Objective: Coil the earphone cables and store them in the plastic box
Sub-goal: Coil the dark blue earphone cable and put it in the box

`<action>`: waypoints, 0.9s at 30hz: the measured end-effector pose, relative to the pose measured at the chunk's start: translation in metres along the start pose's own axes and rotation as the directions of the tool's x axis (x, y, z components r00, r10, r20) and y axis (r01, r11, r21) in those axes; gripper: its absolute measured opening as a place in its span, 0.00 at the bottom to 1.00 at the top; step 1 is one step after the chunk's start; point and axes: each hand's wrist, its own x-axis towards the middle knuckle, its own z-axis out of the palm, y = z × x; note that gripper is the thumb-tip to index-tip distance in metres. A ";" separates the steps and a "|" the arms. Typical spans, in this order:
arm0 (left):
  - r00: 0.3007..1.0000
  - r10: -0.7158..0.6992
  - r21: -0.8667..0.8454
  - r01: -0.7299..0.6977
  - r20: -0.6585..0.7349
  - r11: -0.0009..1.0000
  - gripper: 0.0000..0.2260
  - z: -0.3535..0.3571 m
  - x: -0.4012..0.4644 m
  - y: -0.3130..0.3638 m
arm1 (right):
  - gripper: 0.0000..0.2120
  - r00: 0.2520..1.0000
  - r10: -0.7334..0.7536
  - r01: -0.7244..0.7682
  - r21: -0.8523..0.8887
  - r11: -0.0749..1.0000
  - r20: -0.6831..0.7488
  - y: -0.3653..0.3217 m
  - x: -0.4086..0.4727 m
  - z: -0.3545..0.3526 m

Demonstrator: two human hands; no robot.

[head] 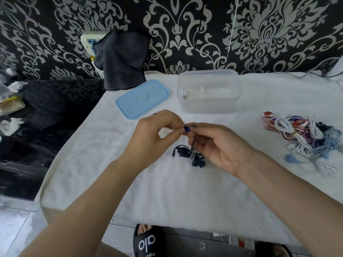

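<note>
A dark blue earphone cable (187, 154) lies bundled with a tie on the white cloth, one strand rising to my hands. My left hand (157, 132) and my right hand (217, 145) both pinch its blue earbud end (187, 129) just above the bundle. Behind them stands the clear plastic box (208, 106), open, with a white earphone (185, 92) coiled inside at its left end. A pile of several tangled earphones (306, 141), white, red, purple and blue, lies at the right.
The box's light blue lid (143, 99) lies flat to the left of the box. A dark cloth (120, 58) hangs over a socket on the patterned wall. The table's left edge drops to a dark floor with clutter.
</note>
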 end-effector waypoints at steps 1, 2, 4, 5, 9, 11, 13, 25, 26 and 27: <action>1.000 0.017 0.016 -0.016 -0.017 1.000 0.02 0.001 0.000 0.001 | 0.07 1.000 0.010 -0.010 0.015 1.000 0.009 -0.001 0.000 0.001; 0.999 0.032 0.033 -0.031 -0.036 0.999 0.02 0.002 0.000 0.002 | 0.08 1.000 0.019 -0.020 0.037 0.999 0.020 -0.001 -0.001 0.002; 0.996 0.063 0.073 -0.058 -0.068 0.996 0.03 0.004 0.001 0.002 | 0.08 0.998 0.042 -0.045 0.092 0.995 0.038 0.000 -0.001 0.004; 0.994 0.082 0.090 -0.075 -0.078 0.993 0.03 0.005 0.002 0.001 | 0.08 0.998 0.051 -0.056 0.118 0.991 0.041 -0.001 -0.001 0.005; 0.989 0.129 0.153 -0.118 -0.068 0.981 0.02 0.010 0.001 -0.002 | 0.06 0.998 0.055 -0.058 0.125 0.990 0.032 -0.001 -0.002 0.003; 0.985 0.160 0.194 -0.146 -0.059 0.970 0.03 0.012 0.000 -0.002 | 0.06 0.999 0.045 -0.047 0.091 0.995 0.027 -0.001 -0.003 0.003; 0.981 0.190 0.228 -0.176 -0.040 0.958 0.04 0.011 0.001 -0.004 | 0.06 0.999 0.041 -0.043 0.062 0.997 0.030 -0.001 -0.003 0.003; 0.977 0.208 0.197 -0.197 -0.035 0.960 0.07 0.004 0.002 -0.002 | 0.05 0.994 0.099 -0.101 0.051 0.994 0.054 -0.007 -0.001 0.002; 0.978 0.208 0.192 -0.198 -0.032 0.961 0.07 0.004 0.002 -0.002 | 0.04 0.993 0.100 -0.103 0.041 0.994 0.063 -0.007 -0.001 0.001; 0.978 0.207 0.188 -0.197 -0.034 0.962 0.07 0.003 0.002 -0.002 | 0.04 0.992 0.101 -0.104 0.030 0.994 0.072 -0.007 0.000 0.001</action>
